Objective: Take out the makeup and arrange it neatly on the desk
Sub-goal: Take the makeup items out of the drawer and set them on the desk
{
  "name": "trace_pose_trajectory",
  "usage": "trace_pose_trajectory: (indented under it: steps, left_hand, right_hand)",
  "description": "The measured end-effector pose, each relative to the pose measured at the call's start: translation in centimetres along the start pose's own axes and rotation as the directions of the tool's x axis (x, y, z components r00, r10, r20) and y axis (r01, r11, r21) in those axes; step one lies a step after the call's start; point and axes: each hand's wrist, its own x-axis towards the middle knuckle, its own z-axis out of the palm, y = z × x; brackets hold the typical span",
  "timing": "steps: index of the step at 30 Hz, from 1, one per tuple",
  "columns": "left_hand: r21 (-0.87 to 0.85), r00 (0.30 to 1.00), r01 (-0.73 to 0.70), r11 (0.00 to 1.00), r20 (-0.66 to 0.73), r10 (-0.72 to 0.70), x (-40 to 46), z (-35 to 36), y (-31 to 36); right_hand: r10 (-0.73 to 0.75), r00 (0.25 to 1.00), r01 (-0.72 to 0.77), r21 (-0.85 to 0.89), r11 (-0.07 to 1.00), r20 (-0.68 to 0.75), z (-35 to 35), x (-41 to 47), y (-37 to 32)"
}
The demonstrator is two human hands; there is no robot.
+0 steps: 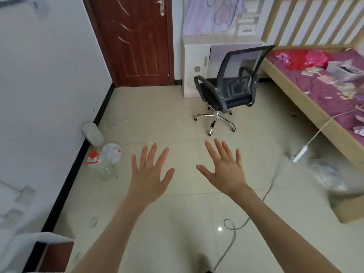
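Fingers spread wide on both my left hand and right hand, holding nothing, just out over the beige tiled floor. Black mesh office chair ahead, white desk behind it. Can't tell where the makeup is; that cluttered purple-sheeted wooden bed sits right.

Left hand and right hand extended forward over the floor, backs up, fingers spread straight, apparently holding nothing; forearms bare.

The bed ran off the right edge, its scattered things too blurred for me to identify.
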Motion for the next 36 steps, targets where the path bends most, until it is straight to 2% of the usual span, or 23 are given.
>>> trace_pose_trajectory:
  steps: [6,12,21,28,36]
  left_hand:
    - [0.008,1.000,0.002,1.000,0.008,-0.002,12.9,2.3,2.7]
    - [0.001,1.000,0.004,1.000,0.006,-0.004,21.3,3.2,3.0]
    - [0.008,0.999,0.037,0.999,0.029,-0.037,35.2,4.4,-3.3]
    - [0.018,0.999,-0.015,1.000,0.037,0.014,49.2,3.9,-8.9]
    - [0.012,0.996,-0.067,0.998,0.064,0.066,64.4,6.1,-10.7]
  right_hand:
    - [-0.077,0.997,0.076,-0.024,0.997,-0.029,-1.5,11.7,5.2]
    - [-0.108,0.993,0.107,-0.024,0.994,-0.047,-2.8,21.4,7.2]
    - [-0.121,0.991,0.118,-0.051,0.992,-0.055,-1.4,37.0,5.1]
    - [-0.048,0.995,0.051,0.036,0.998,-0.092,-0.9,50.6,2.5]
    - [-0.006,0.995,0.007,0.012,1.000,-0.103,-1.5,64.5,5.2]
